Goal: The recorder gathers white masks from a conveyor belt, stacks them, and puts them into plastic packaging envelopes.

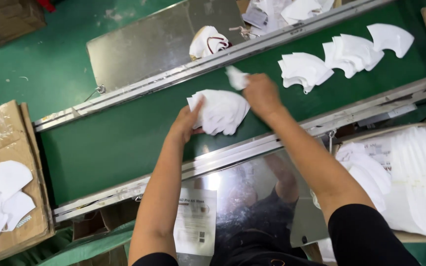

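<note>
A fanned stack of white folded masks (221, 111) lies on the green conveyor belt (114, 143). My left hand (186, 123) grips the stack's left edge. My right hand (261, 93) sits just right of the stack, closed on a single white mask (236, 78) that sticks out to its upper left. Farther right along the belt lie a second pile of masks (303, 70), a third pile (353, 51) and one more mask (391, 38).
A steel tray (149, 44) beyond the belt holds a mask with dark straps (208, 42). A cardboard box (6, 172) with white masks stands at left. Stacked white masks (410, 172) lie at right. A printed sheet (196, 221) lies on the shiny steel surface below.
</note>
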